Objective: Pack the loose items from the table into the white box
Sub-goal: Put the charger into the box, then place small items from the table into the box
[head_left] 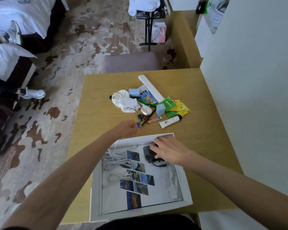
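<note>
Two hands of mine are out over the wooden table (198,113). Nearest me sits the white box (96,196), open at the table's near edge. Inside it, a coiled white cable (114,165) lies along the left wall, and a printed sheet of small landscape photos (136,180) runs down the middle.

My right hand (168,151) is in the box's far right corner. Its fingers are spread and nearly flat on a black device (147,153), resting on it rather than gripping it.

My left hand (127,129) is just past the box's far rim. Its fingers are curled and pinch a small blue tag (138,125) at the near edge of the pile.

The other loose items are heaped mid-table, apart from the box. Closest are a white tube with a black cap (170,122) and a small red-and-white tube (154,120). A black pencil (148,117) lies at a slant beside a dark key fob (140,116).

Behind them are a pearl-coloured mouse (146,111), a pale blue cube (160,109), green sachets (167,103) and yellow tea bags (183,108).

Further back lies a bunched white cloth (121,100) with a white adapter (130,103) on it. There is also a colourful printed packet (145,96), and farthest a long white bar (150,87).

Beyond the table stands a grey upholstered stool (130,62).
</note>
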Demonstrator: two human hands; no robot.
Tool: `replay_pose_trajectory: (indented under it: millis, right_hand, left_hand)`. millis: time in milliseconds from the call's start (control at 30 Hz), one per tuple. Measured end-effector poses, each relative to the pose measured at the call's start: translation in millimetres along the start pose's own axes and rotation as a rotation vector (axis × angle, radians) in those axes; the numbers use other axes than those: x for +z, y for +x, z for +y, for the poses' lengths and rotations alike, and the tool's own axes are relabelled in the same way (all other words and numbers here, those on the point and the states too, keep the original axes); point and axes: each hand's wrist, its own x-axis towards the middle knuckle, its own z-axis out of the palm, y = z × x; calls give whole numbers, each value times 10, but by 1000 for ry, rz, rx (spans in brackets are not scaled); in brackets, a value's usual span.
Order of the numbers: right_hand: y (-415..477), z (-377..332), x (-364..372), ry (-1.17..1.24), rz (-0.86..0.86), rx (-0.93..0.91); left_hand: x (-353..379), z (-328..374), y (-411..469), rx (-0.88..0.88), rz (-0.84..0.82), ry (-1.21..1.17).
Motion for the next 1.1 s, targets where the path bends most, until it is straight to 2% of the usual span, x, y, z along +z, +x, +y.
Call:
replay_pose_trajectory:
  millis: [100,167,233,333,433,567,767,933,1100]
  right_hand:
    - [15,-15,-57,-8,13,46]
    - [13,-10,-121,98,50,77]
    - [36,80,-235,335,66,117]
    - [99,243,-411,787,-1,246]
    - [202,391,-484,951,96,312]
    - [352,595,-405,957,212,411]
    - [504,748,-212,957,171,502]
    - [575,873,-53,914,137,506]
    - [721,1022,250,765,136,533]
  left_hand:
    - [-26,69,147,29,-26,130]
    - [-37,76,250,50,-28,203]
    - [-49,48,340,61,-33,226]
    - [-51,-67,470,73,-1,168]
    - [-56,-171,587,109,54,132]
    - [3,-220,722,66,52,249]
    - [121,-164,881,40,96,357]
    - [148,-141,933,48,85,374]
    - [132,-232,830,41,24,253]
